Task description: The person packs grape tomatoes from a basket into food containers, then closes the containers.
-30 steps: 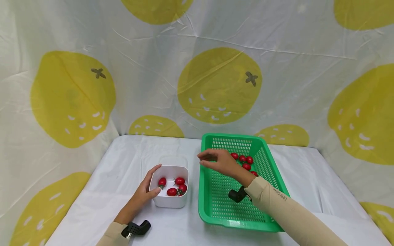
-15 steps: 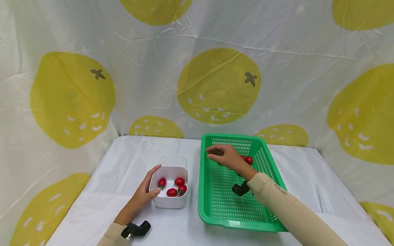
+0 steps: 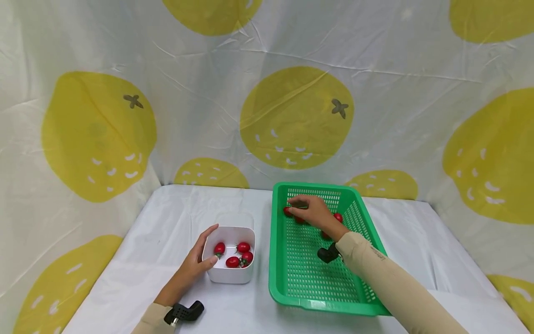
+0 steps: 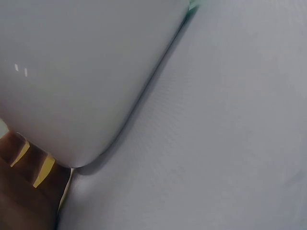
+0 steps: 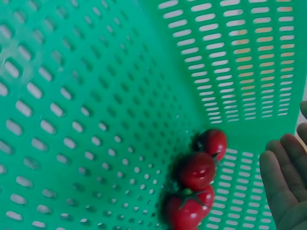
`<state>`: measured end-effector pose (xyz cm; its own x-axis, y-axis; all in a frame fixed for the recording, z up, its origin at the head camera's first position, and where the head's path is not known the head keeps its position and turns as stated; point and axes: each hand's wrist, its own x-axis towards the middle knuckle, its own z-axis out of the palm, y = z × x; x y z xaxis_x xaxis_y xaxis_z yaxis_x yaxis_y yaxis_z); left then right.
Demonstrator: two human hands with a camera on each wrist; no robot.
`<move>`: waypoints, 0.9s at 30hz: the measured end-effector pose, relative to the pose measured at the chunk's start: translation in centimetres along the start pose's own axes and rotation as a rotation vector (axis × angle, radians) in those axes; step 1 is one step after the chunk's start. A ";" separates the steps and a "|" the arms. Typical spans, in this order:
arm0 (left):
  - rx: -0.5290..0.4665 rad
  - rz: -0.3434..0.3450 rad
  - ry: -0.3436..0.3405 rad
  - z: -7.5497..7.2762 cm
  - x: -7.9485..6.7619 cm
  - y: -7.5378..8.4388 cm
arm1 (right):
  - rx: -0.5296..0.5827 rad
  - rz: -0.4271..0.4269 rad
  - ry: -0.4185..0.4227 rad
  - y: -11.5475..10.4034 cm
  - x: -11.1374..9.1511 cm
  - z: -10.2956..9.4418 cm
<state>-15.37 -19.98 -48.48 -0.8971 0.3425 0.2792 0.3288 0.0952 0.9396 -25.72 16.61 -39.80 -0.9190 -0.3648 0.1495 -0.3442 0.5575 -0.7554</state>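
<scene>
My left hand (image 3: 196, 256) holds a small white square box (image 3: 231, 276) at its left side, the thumb over the near rim and the fingers along the outer wall. Several red cherry tomatoes (image 3: 244, 247) lie inside the box. In the left wrist view, fingers curve round the corner of the white box (image 4: 86, 86). My right hand (image 3: 312, 211) hovers in the far part of a green slotted basket (image 3: 276, 260). Beneath and around it are more cherry tomatoes (image 3: 288, 211), partly hidden. The right wrist view shows its straight fingers (image 5: 271, 177) beside, but apart from, the clustered tomatoes (image 5: 196, 171).
A see-through lid or tray (image 3: 235, 218) appears just behind the box. White cloth (image 3: 175, 222) covers the table, and a curtain with yellow fruit prints (image 3: 297, 116) hangs around it. The basket's raised walls surround the right hand.
My right hand has moved rightward from the basket's left rim, over the tomatoes at the back, uncovering some on the left. My left hand and the box have stayed in place.
</scene>
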 end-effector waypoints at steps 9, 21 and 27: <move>0.012 0.001 0.000 -0.1 0.1 0.1 | -0.090 -0.001 0.006 1.2 0.4 0.3; -0.004 0.007 0.002 0.0 0.0 0.0 | -0.147 -0.016 -0.007 2.9 0.7 0.9; 0.001 0.005 -0.003 0.1 -0.1 0.0 | -0.148 -0.023 -0.015 3.2 0.4 1.1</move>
<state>-15.25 -19.93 -48.50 -0.8945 0.3460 0.2832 0.3337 0.0948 0.9379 -26.96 17.47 -42.86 -0.9079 -0.3892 0.1559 -0.3910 0.6520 -0.6496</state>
